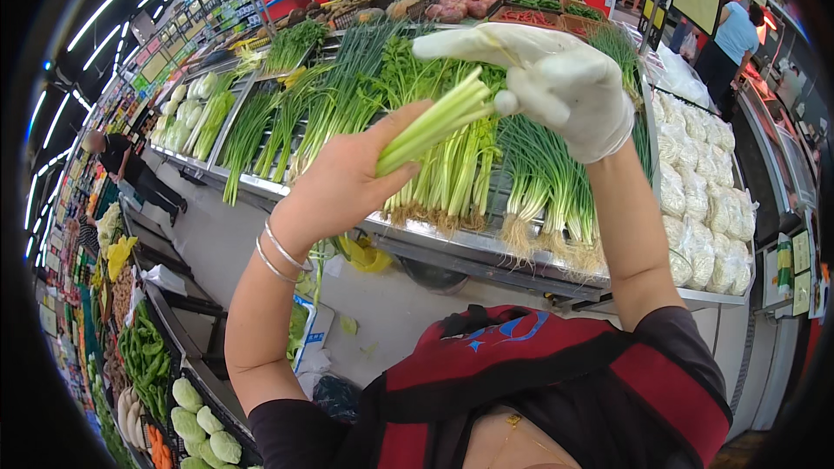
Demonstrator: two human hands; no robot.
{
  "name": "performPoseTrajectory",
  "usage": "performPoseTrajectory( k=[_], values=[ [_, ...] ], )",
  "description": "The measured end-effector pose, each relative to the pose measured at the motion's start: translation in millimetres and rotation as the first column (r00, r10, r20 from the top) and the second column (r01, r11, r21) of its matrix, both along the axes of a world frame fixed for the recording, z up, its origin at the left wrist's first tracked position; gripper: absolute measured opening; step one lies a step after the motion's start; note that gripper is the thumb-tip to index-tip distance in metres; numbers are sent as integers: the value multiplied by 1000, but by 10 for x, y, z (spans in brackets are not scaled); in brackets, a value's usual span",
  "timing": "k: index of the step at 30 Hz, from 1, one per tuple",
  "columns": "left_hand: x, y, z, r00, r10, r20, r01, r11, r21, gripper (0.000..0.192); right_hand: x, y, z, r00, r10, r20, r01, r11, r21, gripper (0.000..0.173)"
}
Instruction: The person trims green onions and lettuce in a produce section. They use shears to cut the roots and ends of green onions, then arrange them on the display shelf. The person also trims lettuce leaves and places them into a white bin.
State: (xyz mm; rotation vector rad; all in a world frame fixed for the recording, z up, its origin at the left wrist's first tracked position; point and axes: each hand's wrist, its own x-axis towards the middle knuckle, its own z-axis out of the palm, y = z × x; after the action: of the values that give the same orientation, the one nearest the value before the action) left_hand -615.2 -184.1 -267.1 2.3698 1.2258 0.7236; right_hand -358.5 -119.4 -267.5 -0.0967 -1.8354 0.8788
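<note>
My left hand (352,176), bare and with bangles at the wrist, is closed around a bunch of pale green celery stalks (433,124). The cut-looking ends point up and right. My right hand (567,85) wears a white glove and is raised beside those ends; its index finger extends left, and a thin yellowish band or strip shows across the glove. Whether the fingertips touch the stalks I cannot tell. Beneath both hands, rooted leafy celery (449,176) lies on the metal display shelf (482,254), with scallions (547,189) to its right.
Bagged pale goods (704,202) fill the right bin. Green peppers (144,352) and round cabbages (195,426) are at lower left. A yellow bag (365,254) lies under the shelf. One person (133,169) stands in the left aisle, another (730,45) at upper right.
</note>
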Motion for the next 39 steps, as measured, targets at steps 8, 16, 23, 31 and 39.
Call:
performPoseTrajectory(
  k=[8,16,23,31,39],
  values=[
    [3,141,-187,985,93,143,27,742,-670,35,-124,-535,207,685,33,728,-160,982,105,31],
    [86,-204,-862,419,433,798,329,746,-578,26,-26,-302,-991,826,196,528,84,884,-460,14],
    [392,-950,-1454,564,480,673,-302,877,-373,21,-342,-424,-1258,989,-55,136,93,952,-290,28],
    [-291,-1263,-1413,814,506,-284,-548,832,-89,38,-857,-47,-786,350,892,288,-475,433,-766,61],
    [-1593,-954,-1684,556,766,323,-311,552,-774,35,-2311,-373,-1301,524,320,789,-482,876,-35,45]
  ],
)
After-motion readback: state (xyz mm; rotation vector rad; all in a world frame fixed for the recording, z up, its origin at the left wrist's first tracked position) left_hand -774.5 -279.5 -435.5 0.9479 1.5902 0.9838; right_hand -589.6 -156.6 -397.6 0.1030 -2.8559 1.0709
